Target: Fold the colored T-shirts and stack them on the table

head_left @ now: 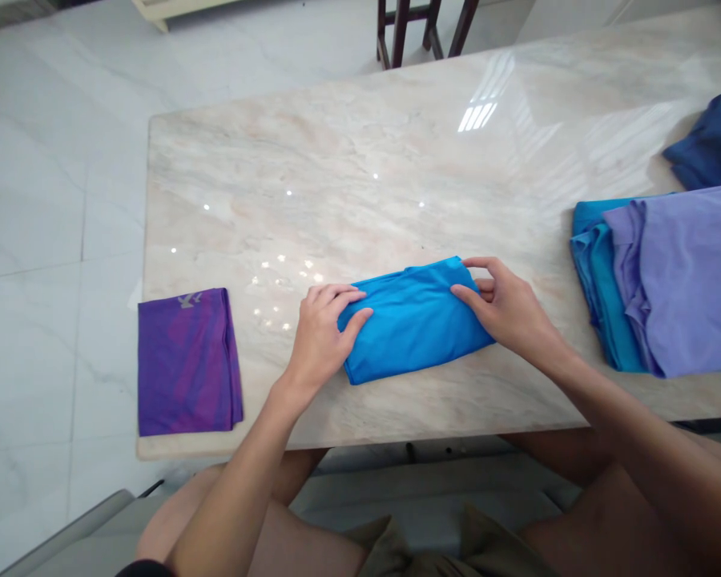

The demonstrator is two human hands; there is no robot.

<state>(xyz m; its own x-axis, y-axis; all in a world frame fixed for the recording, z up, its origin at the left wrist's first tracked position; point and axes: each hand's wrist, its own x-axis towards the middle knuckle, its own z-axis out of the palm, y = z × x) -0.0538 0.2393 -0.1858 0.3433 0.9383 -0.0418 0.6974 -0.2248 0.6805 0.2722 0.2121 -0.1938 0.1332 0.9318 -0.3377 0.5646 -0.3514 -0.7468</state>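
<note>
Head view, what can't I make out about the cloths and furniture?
In the head view:
Blue cloth: left end partly covered by left hand; underside hidden by its top layer.
Lavender cloth and navy cloth: cut off by the right edge.
Dark furniture legs: upper parts cut off by top edge.

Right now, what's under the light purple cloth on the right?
Blue-green cloth peeks out from under the light purple cloth, along its left side and top edge. The marble table shows around them. Anything deeper underneath is covered, so I can't tell.
</note>
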